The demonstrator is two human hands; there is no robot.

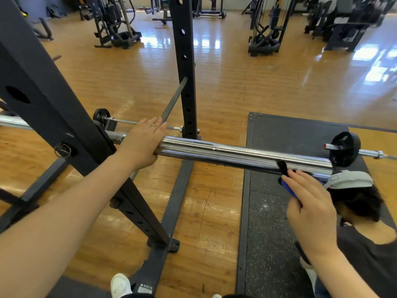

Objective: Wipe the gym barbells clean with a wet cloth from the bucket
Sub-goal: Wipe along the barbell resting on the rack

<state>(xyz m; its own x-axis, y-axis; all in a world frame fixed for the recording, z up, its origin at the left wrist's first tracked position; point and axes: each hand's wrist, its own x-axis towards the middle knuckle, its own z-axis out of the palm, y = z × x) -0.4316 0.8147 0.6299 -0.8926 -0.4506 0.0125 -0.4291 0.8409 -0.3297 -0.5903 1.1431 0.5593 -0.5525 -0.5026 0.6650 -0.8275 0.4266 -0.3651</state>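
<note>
Barbell sleeve, the fat chrome end, ran across the middle of the frame, lying roughly level and sticking out to the right past the black squat rack. Starting at the left: the rack's angled post filled the upper left, with a second upright post standing behind it near the center. The left hand sat on the inner end of the sleeve, just right of the angled post, fingers straight and together, pointing up and right, palm pressing on the metal rather than wrapped around it. A smaller barbell with a little black plate lay on the wood floor behind that hand.

Moving right, a dark rubber mat covered the floor under the outer half of the sleeve. The right hand was in the lower right, just below the far end of the sleeve, fingers curled around something blue and black, couldn't tell what exactly. Another bar with a black plate lay on the mat at the right edge. Someone else's head in a grey cap was low in the right corner.
</note>
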